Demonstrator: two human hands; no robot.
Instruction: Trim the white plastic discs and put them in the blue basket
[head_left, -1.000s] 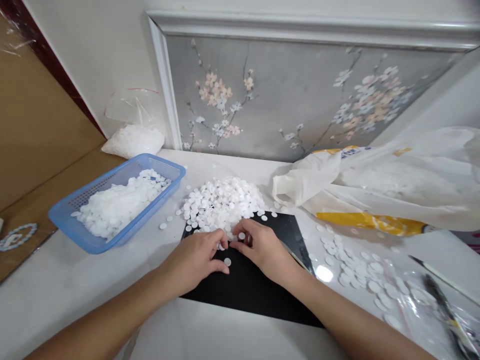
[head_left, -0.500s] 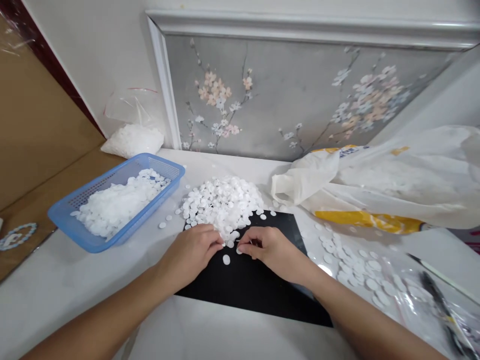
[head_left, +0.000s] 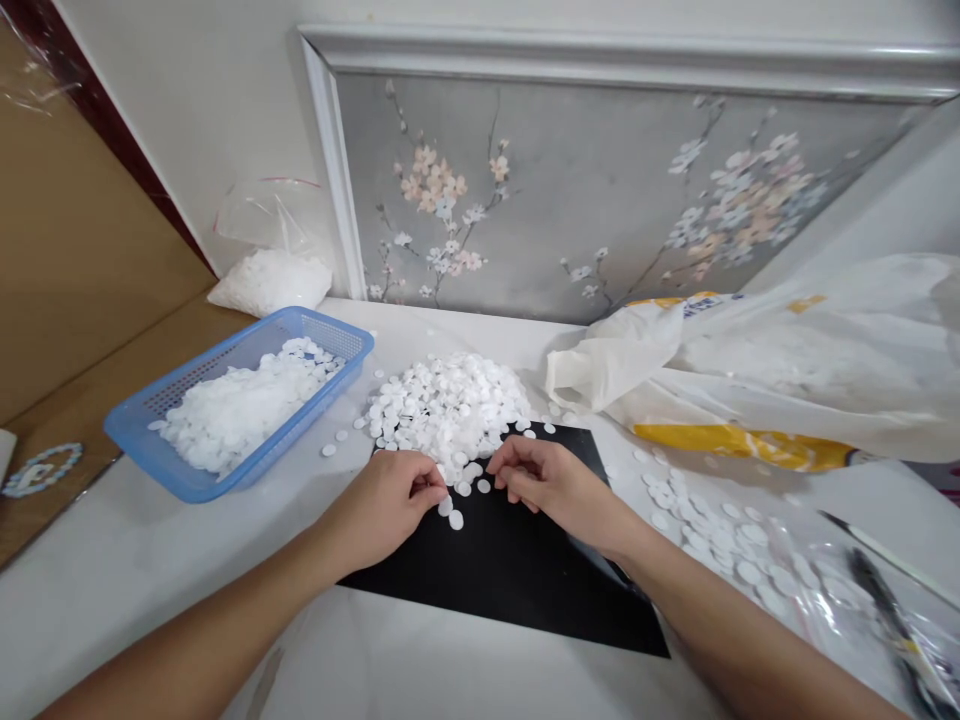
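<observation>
A heap of thin white round discs (head_left: pixel 457 400) lies at the far edge of a black sheet (head_left: pixel 502 570). My left hand (head_left: pixel 394 500) is at the front left of the heap, thumb and forefinger pinched together at a small white disc (head_left: pixel 445 506). Just in front of it another single disc (head_left: pixel 456 520) rests flat on the black. On the right side of the heap is my right hand (head_left: pixel 544 485), its fingers curled inward; whether anything sits between the fingertips is hidden. A loose disc (head_left: pixel 484 487) lies a little left of those fingertips.
To the left stands a blue plastic basket (head_left: pixel 281 435) holding many white discs. Behind it leans a clear bag (head_left: pixel 274 280) of white pieces. A large white and yellow bag (head_left: pixel 750 380) lies at right, near scattered discs (head_left: pixel 712 530) and a black-handled tool (head_left: pixel 874 590).
My right hand has drawn back slightly up and to the right, away from the disc at its fingertips. My left hand remains nearly in place, with a disc now showing at its thumb.
</observation>
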